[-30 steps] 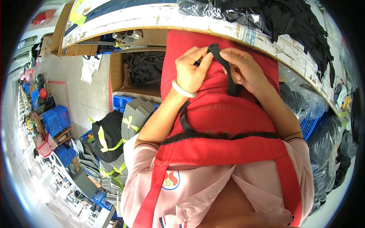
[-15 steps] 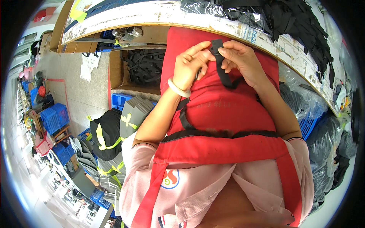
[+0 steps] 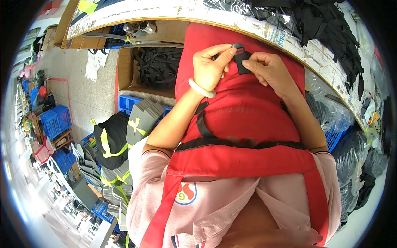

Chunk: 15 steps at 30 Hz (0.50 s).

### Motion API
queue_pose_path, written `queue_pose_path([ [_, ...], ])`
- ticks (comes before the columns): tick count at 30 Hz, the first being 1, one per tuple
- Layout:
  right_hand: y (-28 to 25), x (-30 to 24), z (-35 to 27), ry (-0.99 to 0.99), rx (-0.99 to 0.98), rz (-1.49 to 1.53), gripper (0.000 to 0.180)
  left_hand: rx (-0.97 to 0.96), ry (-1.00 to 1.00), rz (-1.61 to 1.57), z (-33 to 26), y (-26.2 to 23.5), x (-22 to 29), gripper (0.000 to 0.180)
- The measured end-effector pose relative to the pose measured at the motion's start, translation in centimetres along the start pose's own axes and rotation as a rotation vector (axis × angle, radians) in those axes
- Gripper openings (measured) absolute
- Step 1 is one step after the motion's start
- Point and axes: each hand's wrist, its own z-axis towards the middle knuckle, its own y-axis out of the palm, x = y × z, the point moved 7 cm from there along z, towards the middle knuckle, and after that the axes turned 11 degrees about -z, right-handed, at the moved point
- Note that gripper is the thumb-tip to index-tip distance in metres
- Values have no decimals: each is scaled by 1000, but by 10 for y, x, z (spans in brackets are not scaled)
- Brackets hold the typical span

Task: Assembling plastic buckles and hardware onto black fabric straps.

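Note:
Over the red apron (image 3: pixel 248 120) on my lap, my two hands meet at a short black webbing strap (image 3: pixel 242 66). A dark loop (image 3: pixel 238 46), perhaps a buckle or ring, stands at the strap's upper end. My left hand (image 3: pixel 209 70), with a white bangle at the wrist, pinches the loop between thumb and forefinger. My right hand (image 3: pixel 271 70) grips the strap's right side, thumb on top and the other fingers curled under. Whether the strap passes through the loop is too small to tell.
Along the far side runs a worn white table edge (image 3: pixel 165 11), with a heap of black straps (image 3: pixel 318 25) at its right. A cardboard box (image 3: pixel 126 70) of black straps is at left, above grey bundles (image 3: pixel 142 120) tied in yellow. Plastic bags (image 3: pixel 351 153) lie at right.
The strap, which hung down in a long curl, now shows as a short flat piece below a loop. My left hand has moved slightly right, and my right hand lower.

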Motion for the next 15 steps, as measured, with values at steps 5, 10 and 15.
queue_pose_path([
  [5, -1, 9, 13, -9, 74, 175, 26, -47, 83, 54, -5, 3, 5, 15],
  [10, 16, 18, 19, 69, -191, 457, 24, -108, 23, -9, -8, -3, 4, 15],
  [15, 0, 9, 45, -156, 75, 224, 21, -133, -163, -89, -30, -38, 34, 22],
])
